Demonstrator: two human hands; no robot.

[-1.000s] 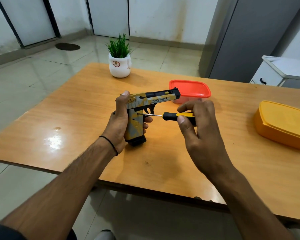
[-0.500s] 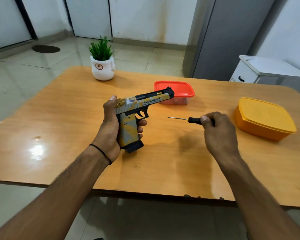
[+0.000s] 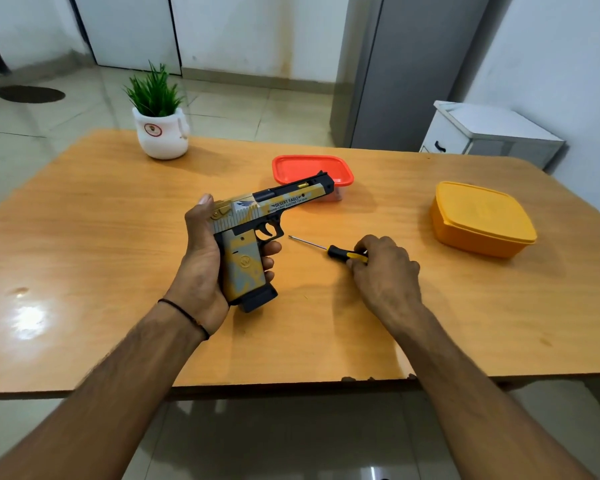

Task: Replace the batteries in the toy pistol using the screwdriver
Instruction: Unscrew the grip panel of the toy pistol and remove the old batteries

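Wooden counter (image 3: pixel 101 244): pistol up in left grip, screwdriver low at right, apart.
Toy pistol (image 3: pixel 257 233) is clamped by its grip in the left hand (image 3: pixel 205 268), barrel pointing far-right, butt toward the near edge. Right hand (image 3: pixel 383 271) is closed on the screwdriver (image 3: pixel 329 251), which looks to be resting on the counter, shaft aimed left at the trigger guard, tip just short. Right hand is nearer any grip-side screw.

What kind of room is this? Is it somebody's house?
Probably a room in a home, maybe a kitchen or dining area, though I can't be sure. There's a wooden table with a potted plant, plastic food boxes, a tiled floor and what looks like a fridge.
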